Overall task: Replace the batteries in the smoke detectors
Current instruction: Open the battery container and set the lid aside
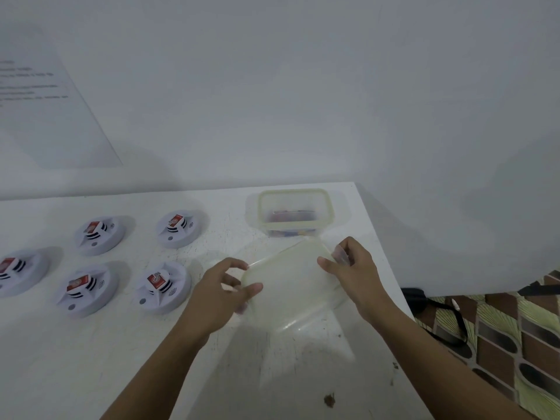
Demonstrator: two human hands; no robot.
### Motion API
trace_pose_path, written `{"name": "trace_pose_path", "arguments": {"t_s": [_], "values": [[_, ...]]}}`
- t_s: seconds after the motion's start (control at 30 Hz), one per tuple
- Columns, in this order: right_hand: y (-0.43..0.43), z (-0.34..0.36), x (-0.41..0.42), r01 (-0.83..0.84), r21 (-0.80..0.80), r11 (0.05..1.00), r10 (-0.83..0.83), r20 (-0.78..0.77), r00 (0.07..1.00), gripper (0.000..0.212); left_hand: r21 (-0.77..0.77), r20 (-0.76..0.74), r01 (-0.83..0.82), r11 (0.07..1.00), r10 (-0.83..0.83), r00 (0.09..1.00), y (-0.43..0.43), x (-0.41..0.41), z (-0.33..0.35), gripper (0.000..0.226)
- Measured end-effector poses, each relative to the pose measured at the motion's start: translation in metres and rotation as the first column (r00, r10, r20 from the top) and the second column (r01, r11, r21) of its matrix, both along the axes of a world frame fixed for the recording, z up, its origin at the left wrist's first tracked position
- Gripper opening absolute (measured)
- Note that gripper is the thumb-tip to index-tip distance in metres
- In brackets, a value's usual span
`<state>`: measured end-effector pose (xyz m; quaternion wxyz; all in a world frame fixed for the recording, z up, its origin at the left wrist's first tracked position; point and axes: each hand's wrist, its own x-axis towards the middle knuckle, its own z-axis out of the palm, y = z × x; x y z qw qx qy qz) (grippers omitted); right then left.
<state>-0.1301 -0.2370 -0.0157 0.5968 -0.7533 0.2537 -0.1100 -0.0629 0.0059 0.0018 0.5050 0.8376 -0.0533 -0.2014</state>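
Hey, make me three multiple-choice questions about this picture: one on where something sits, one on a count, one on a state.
1. Where is the clear plastic container?
A. Table's far right corner
B. Between the detectors
C. On the floor

2. How many round white smoke detectors, such as this one, show on the white table?
A. Three
B. Five
C. Seven

3. What state is the container in?
A. Lid clipped on
B. Tipped over
C. Open, with the translucent lid off

Answers: 1 A, it stands near the far right corner; 2 B, two behind, three in front; 3 C, the left hand and right hand hold the lid.
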Motion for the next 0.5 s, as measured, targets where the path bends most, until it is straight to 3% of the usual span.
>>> {"name": "trace_pose_path", "arguments": {"t_s": [0.1,0.23,0.5], "values": [[0.001,0.001,-0.002,0.042,-0.026,0.999,-0.042,-0.011,0.999,0.035,-0.010,0.067,-0.063,0.998,0.064,0.996,-0.008,0.011,-0.004,0.020],[0.003,-0.001,-0.008,0.039,-0.068,0.997,-0.041,-0.031,0.999,0.037,-0.090,0.019,-0.086,0.992,0.088,0.996,-0.013,0.016,-0.006,0.009],[0.004,0.004,-0.007,-0.003,-0.121,0.993,0.000,-0.025,1.000,0.035,-0.191,-0.046,-0.195,0.962,0.189,0.981,-0.019,0.014,-0.009,0.020]]}}
